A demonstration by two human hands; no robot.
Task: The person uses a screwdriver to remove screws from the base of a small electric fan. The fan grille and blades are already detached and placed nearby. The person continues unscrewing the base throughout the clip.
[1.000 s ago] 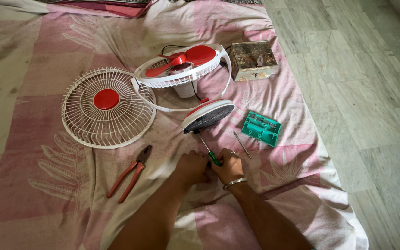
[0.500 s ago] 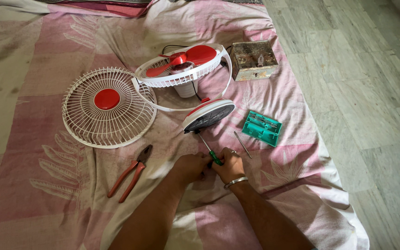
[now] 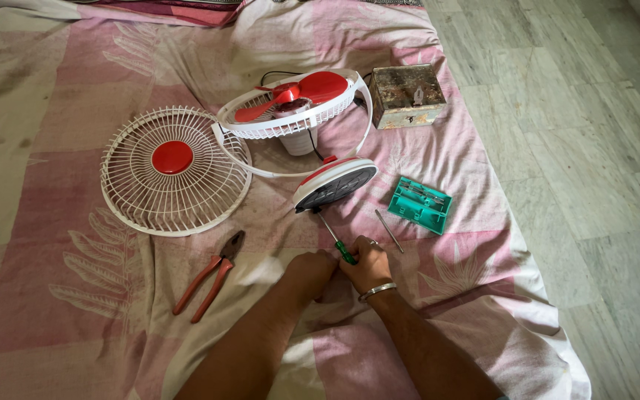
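My right hand, with a metal bangle at the wrist, is closed around the end of a green-handled screwdriver. The screwdriver's tip reaches the underside of the red and white fan base. My left hand is curled into a fist on the pink sheet and presses against the right hand next to the handle. What it holds, if anything, is hidden. The fan head with its red blades lies face up beyond the base.
The detached white front grille lies to the left. Red-handled pliers lie left of my hands. A thin loose metal bit, a green bit case and a rusty metal box lie to the right. Tiled floor borders the bedding on the right.
My left hand has edged slightly right and towards me, closer against the right hand. The screwdriver and the fan parts stay where they were.
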